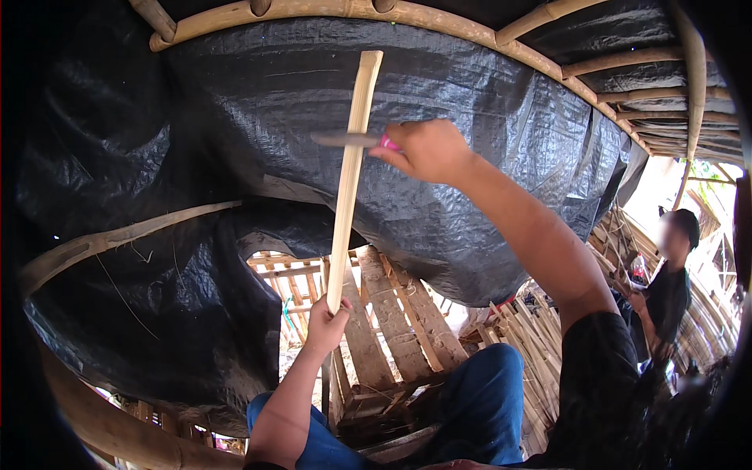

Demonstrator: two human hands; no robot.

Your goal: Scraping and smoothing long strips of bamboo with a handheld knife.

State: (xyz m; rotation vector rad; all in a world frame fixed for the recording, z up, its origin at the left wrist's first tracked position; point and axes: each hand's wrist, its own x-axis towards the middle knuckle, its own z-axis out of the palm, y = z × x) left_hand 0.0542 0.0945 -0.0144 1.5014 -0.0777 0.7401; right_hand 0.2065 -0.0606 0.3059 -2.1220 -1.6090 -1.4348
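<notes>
Head view shows the left hand point(327, 323) closed around the near end of a pale bamboo strip point(343, 223), which extends away to its far, unsupported end in front of a black tarp point(486, 196). The right hand point(427, 149) is wrapped around the pink handle of a knife point(332, 139), whose blade points left across the far half of the strip; whether the edge bites or merely rests cannot be told. For clean shaving, the person would probably do best to keep the blade at a shallow angle and draw it in long, light strokes, stopping well short of the left fingers. With the far end free, the strip may flex or twist under pressure, so a firm near grip matters. Bracing it on the slatted wooden bench point(368, 333) beyond the knees could steady it.
</notes>
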